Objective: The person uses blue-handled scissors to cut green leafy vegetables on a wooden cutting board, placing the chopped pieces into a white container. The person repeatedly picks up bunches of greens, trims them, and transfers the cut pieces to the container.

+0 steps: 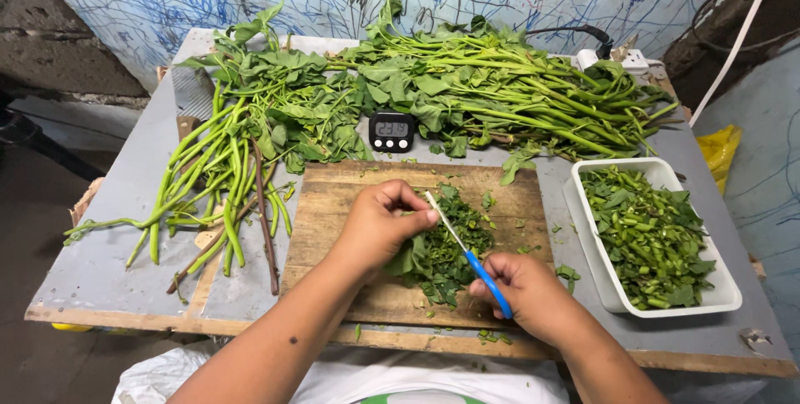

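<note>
On the wooden board (333,204), the left hand (379,225) pinches a bunch of greens (437,250) while the right hand (525,291) grips a blue-handled knife (468,254), with a white tub (621,287) at three o'clock, a black timer (392,130) at twelve and long stems (217,179) at ten.

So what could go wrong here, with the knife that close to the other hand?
The left hand pins the greens with fingertips right beside the knife held by the right hand; a slip could nick a finger. Chopped bits lie near the cutting board front edge and might fall off. The white tub looks nearly full and may spill.
</note>
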